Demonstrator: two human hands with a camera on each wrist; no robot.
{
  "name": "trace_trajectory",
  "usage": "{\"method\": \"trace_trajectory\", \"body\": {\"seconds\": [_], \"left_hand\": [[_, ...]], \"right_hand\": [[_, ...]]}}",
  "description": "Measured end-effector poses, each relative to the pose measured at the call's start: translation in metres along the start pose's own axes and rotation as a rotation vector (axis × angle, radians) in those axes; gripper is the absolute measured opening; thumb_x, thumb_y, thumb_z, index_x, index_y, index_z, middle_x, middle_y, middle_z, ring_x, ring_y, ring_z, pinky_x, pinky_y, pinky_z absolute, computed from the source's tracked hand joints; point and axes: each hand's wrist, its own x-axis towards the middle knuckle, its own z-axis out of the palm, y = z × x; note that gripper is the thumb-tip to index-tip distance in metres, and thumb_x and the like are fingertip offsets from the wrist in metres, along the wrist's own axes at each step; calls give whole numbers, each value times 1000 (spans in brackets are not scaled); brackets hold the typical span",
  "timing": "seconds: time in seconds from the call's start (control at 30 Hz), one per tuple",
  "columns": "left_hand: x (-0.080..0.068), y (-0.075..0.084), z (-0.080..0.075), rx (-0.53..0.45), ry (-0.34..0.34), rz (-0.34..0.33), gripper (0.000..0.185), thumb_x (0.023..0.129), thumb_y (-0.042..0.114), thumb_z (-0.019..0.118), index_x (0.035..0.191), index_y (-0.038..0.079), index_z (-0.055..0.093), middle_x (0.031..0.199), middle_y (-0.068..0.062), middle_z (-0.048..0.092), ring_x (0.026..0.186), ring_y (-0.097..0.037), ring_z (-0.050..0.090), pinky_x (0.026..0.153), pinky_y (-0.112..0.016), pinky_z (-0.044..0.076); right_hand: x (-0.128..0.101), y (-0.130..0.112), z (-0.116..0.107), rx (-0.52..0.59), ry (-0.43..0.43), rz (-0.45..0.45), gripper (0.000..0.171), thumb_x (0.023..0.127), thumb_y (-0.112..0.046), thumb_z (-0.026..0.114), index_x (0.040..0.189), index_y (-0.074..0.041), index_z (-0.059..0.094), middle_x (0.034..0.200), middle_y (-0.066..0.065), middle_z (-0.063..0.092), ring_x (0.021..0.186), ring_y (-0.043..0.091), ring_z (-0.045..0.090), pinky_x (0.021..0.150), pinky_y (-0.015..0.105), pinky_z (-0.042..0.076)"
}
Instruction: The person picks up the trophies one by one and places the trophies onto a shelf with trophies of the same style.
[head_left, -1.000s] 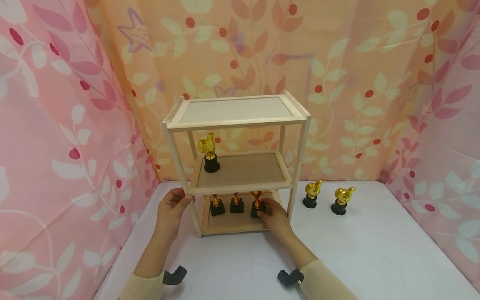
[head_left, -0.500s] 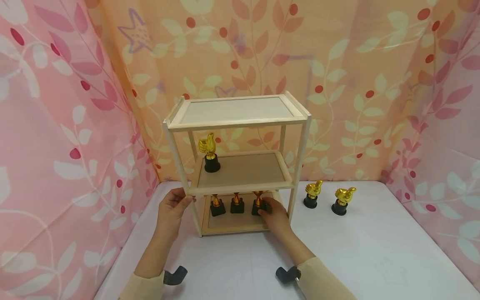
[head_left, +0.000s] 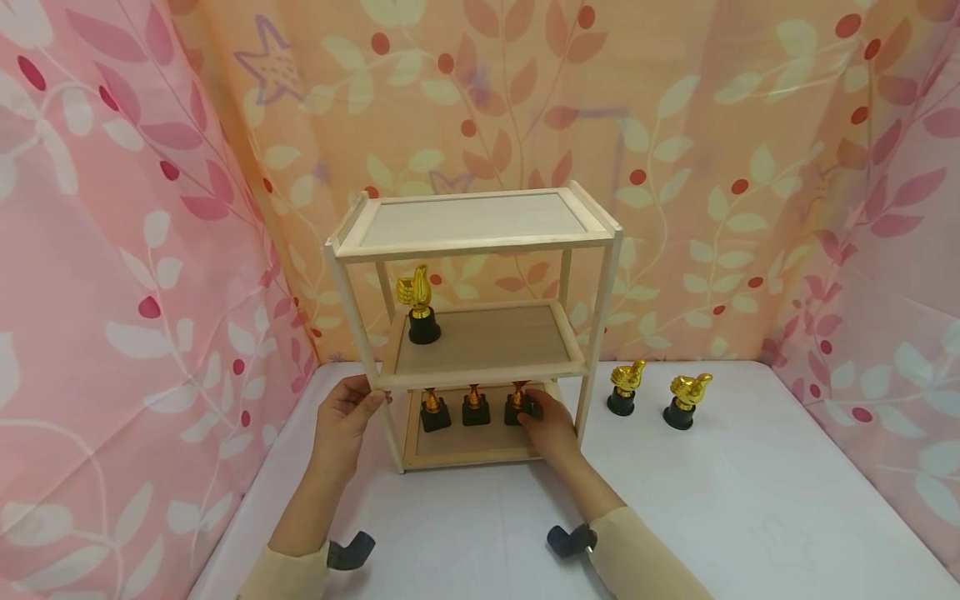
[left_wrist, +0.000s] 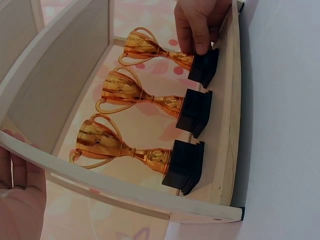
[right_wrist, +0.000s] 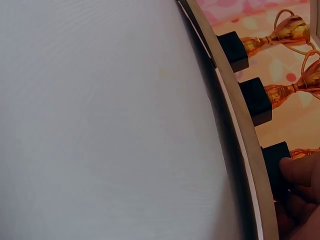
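Observation:
A pale wooden three-tier shelf rack [head_left: 480, 382] stands on the table. My left hand [head_left: 343, 421] holds its left front post, thumb in front, at about the height of the middle shelf. On the bottom shelf three gold trophy cups with black square bases stand in a row: a left cup [left_wrist: 107, 142], a middle cup [left_wrist: 127, 92] and a right cup [left_wrist: 150, 47]. With thumb and fingers, my right hand [head_left: 552, 429] pinches the right cup's black base [right_wrist: 276, 162]. In the head view the middle shelf hides the cups' tops.
A gold thumbs-up trophy [head_left: 422, 304] stands at the left of the middle shelf. Two more, a nearer thumbs-up trophy [head_left: 681, 402] and a farther thumbs-up trophy [head_left: 624, 387], are on the white table [head_left: 750, 500] to the rack's right. Patterned curtains [head_left: 675, 167] enclose the table.
My right hand has pushed the right trophy cup slightly back on the bottom shelf, more into line with the others. The left hand keeps its place on the post.

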Motion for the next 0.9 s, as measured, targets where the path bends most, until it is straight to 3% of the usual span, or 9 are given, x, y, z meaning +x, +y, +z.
{"method": "trace_trajectory", "body": {"seconds": [0.23, 0.67, 0.9], "left_hand": [[2, 0, 0, -9, 1, 13, 20, 95, -2, 69, 113, -1, 61, 92, 3, 72, 88, -11, 71, 89, -22, 57], [2, -4, -2, -36, -30, 45, 17, 96, -4, 66, 112, 1, 62, 92, 2, 72, 86, -11, 71, 93, -24, 56], [1, -4, -1, -24, -14, 32, 18, 96, -3, 67, 113, -2, 61, 92, 2, 72, 86, -12, 71, 92, -24, 56]], "right_hand": [[2, -3, 0, -2, -10, -18, 48, 90, -7, 74, 136, -4, 62, 135, 22, 65, 131, 42, 56, 112, 55, 42], [-8, -12, -7, 47, -23, 52, 48, 96, -10, 69, 141, -4, 57, 142, 19, 60, 131, 41, 56, 110, 56, 44], [-17, -20, -12, 48, -47, 72, 52, 98, -12, 68, 146, -4, 52, 144, 17, 58, 128, 38, 58, 105, 55, 47]]}}
